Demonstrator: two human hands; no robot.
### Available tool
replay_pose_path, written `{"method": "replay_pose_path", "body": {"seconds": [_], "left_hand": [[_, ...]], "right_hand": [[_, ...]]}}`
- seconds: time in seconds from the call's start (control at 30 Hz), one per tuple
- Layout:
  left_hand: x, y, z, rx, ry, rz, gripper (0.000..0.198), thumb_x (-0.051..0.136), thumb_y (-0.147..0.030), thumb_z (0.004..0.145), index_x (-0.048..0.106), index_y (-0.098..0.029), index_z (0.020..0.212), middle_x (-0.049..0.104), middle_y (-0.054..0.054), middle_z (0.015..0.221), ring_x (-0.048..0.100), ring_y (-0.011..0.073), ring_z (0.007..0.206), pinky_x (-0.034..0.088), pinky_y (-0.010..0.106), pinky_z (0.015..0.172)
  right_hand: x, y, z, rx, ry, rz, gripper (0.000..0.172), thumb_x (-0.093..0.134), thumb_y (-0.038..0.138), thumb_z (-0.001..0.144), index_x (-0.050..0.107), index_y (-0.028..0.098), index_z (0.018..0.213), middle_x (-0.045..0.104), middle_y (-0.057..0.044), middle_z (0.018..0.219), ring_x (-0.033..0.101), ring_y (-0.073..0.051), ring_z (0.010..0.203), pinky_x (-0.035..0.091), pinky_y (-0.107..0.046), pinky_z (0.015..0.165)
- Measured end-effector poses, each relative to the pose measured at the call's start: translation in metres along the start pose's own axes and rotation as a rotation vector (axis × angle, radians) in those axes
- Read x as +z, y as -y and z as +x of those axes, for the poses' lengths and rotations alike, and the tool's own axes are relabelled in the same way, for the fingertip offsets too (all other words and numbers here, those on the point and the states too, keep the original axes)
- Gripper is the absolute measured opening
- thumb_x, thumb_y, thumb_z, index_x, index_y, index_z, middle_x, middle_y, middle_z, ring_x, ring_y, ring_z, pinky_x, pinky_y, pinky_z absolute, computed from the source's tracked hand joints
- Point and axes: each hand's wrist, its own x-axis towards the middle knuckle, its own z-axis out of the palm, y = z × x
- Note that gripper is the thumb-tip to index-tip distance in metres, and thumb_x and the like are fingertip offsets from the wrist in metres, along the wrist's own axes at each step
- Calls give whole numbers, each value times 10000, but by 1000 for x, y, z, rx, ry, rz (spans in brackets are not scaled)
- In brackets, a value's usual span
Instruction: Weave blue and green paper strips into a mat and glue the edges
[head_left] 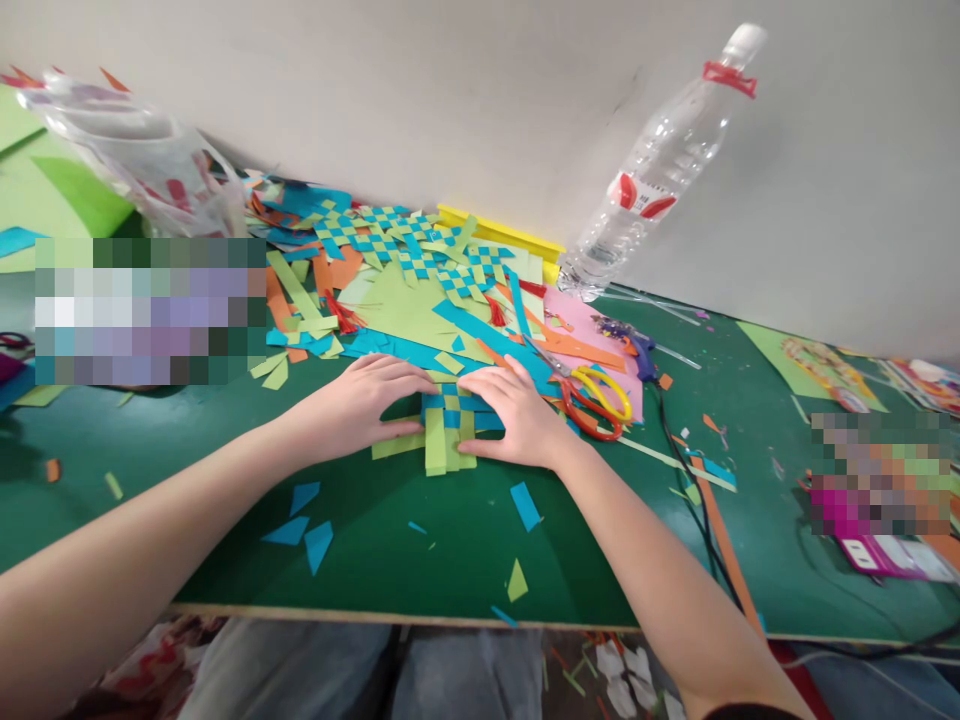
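Observation:
A small woven piece of blue and green paper strips (452,412) lies flat on the green table in front of me. From its left side, my left hand (367,402) rests fingertips and thumb on the strips. Opposite it, my right hand (521,412) touches the right side the same way. On both hands the thumb is spread well apart from the fingers, so both are open. Some strip ends are hidden beneath the fingers. Red- and yellow-handled scissors (600,395) lie just beyond my right hand.
Finished-looking woven blue-green paper pieces (405,240) and loose sheets lie piled along the wall. A clear plastic bottle (652,175) stands behind right, a plastic bag (150,150) at left. Black cables (694,490) cross the right side. Blue scraps (319,545) dot the front.

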Motion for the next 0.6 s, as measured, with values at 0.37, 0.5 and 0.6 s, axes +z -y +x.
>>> {"method": "replay_pose_path", "body": {"seconds": [0.37, 0.5, 0.6], "left_hand": [[1, -1, 0, 18, 10, 47, 404, 530, -514, 905, 575, -268, 1221, 617, 62, 1279, 549, 256, 1180, 342, 460, 1053], [0, -3, 1, 7, 13, 50, 426, 505, -539, 913, 572, -266, 1233, 616, 65, 1277, 550, 253, 1178, 339, 459, 1054], [-2, -5, 2, -12, -5, 23, 427, 506, -541, 910, 580, -266, 1228, 622, 60, 1269, 555, 248, 1174, 344, 449, 1057]], "right_hand": [[0, 1, 1, -2, 6, -5, 693, 589, 651, 809, 487, 199, 1324, 581, -102, 1333, 478, -259, 1298, 81, -561, 1207], [-2, 2, 1, 14, -35, 4, 643, 525, 638, 861, 474, 202, 1330, 570, -91, 1351, 475, -243, 1303, 91, -541, 1213], [-4, 1, 1, 46, -93, 19, 442, 413, 510, 961, 514, 212, 1272, 609, -77, 1302, 516, -226, 1261, 135, -533, 1206]]}}
